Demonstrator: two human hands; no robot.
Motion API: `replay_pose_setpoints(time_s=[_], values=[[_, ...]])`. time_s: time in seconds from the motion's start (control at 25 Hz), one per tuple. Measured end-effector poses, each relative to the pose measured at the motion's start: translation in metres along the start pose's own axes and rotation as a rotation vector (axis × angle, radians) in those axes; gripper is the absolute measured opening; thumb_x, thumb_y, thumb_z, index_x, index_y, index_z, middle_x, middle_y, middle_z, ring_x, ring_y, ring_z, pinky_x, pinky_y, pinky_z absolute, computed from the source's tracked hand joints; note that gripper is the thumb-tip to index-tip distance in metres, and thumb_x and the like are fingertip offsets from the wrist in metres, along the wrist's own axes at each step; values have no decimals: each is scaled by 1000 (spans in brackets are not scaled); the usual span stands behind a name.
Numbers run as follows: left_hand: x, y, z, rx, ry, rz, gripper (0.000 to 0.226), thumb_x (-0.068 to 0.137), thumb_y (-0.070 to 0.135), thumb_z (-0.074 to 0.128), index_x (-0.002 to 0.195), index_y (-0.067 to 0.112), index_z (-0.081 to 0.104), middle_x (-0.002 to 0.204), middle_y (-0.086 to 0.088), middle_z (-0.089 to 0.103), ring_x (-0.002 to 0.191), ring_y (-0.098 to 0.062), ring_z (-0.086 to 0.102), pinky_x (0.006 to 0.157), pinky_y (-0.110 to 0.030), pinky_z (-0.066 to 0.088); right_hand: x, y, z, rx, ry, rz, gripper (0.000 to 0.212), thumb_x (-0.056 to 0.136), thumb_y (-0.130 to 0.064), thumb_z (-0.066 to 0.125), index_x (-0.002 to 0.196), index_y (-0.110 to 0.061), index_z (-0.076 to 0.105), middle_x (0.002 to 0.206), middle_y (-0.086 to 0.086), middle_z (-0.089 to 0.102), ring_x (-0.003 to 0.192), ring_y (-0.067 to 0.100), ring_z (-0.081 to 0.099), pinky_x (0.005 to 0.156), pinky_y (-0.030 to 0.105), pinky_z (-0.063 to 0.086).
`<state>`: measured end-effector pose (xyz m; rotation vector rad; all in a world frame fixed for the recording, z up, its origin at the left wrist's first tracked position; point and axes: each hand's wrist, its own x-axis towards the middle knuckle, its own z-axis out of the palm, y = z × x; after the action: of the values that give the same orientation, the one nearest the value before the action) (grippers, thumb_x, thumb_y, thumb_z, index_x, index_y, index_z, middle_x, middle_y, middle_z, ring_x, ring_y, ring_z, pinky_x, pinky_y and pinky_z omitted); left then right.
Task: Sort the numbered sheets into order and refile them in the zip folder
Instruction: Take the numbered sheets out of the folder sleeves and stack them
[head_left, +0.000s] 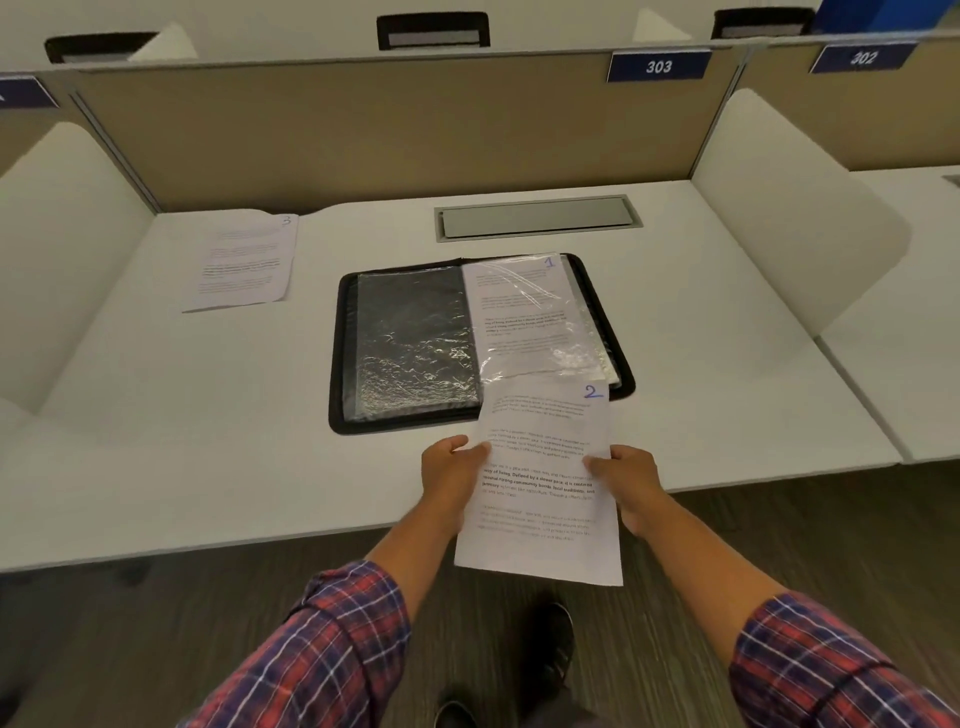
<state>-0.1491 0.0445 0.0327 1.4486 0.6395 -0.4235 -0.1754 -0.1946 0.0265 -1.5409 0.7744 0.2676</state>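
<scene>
The sheet marked 2 (545, 478) is held in front of the open zip folder (336, 332), its top edge overlapping the folder's near right corner. Its left edge is pinched by the left hand (449, 475) and its right edge by the right hand (631, 486), thumbs on top. In the folder's right half, the sheet marked 1 (524, 312) is seen under a clear sleeve. Well apart, to the folder's far left, the sheet marked 3 (244, 262) is laid flat on the white desk (208, 415). Behind the folder, a grey cable hatch (537, 217) is set into the desk.
</scene>
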Motion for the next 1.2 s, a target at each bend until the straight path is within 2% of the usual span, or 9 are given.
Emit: replay_pose_setpoints(time_s=[0.2, 0.36, 0.52, 0.68, 0.88, 1.08, 1.2], values=[[-15, -18, -26, 6, -1, 7, 20, 94, 12, 73, 114, 12, 72, 96, -6, 80, 84, -25, 79, 81, -52, 65, -26, 10, 10, 56, 8, 5, 11, 97, -4, 66, 106, -6, 72, 104, 10, 78, 93, 32, 76, 74, 41, 62], [-26, -25, -52, 1, 46, 49, 8, 96, 14, 71, 103, 15, 74, 93, -3, 80, 84, -25, 79, 80, -52, 65, -38, 13, 30, 56, -17, -26, 12, 97, -7, 66, 108, -7, 72, 103, 8, 79, 93, 31, 77, 78, 43, 63], [-24, -20, -76, 13, 120, 88, 6, 97, 16, 70, 101, 16, 75, 93, -2, 80, 84, -24, 78, 80, -50, 65, -41, 6, 56, -2, -52, -100, 10, 98, -13, 69, 107, -11, 72, 104, 4, 78, 93, 28, 77, 80, 43, 63], [-8, -1, -96, -2, 209, 116, 6, 97, 14, 69, 98, 16, 75, 92, -3, 79, 85, -27, 77, 79, -50, 65, -24, -12, 85, -59, -69, -170, 8, 97, -13, 71, 100, -5, 70, 101, 6, 78, 92, 26, 76, 73, 36, 60], [21, 32, -110, 10, 299, 136, 8, 98, 13, 68, 95, 16, 74, 93, -4, 78, 84, -27, 76, 74, -44, 65, 13, -42, 125, -117, -119, -193, 5, 98, -14, 68, 97, -11, 72, 101, 6, 77, 91, 25, 74, 68, 30, 54], [54, 74, -124, -26, 398, 123, 10, 97, 10, 65, 93, 10, 74, 90, -8, 78, 84, -30, 76, 75, -46, 66, 44, -78, 164, -133, -170, -205, 14, 99, -8, 63, 97, -13, 76, 99, 3, 79, 89, 22, 76, 69, 31, 59], [71, 96, -136, -29, 448, 121, 14, 96, 7, 62, 91, 5, 75, 87, -10, 78, 82, -31, 75, 74, -44, 66, 60, -97, 189, -138, -207, -211, 12, 97, -7, 66, 98, -14, 75, 97, 2, 80, 87, 22, 78, 79, 40, 65]])
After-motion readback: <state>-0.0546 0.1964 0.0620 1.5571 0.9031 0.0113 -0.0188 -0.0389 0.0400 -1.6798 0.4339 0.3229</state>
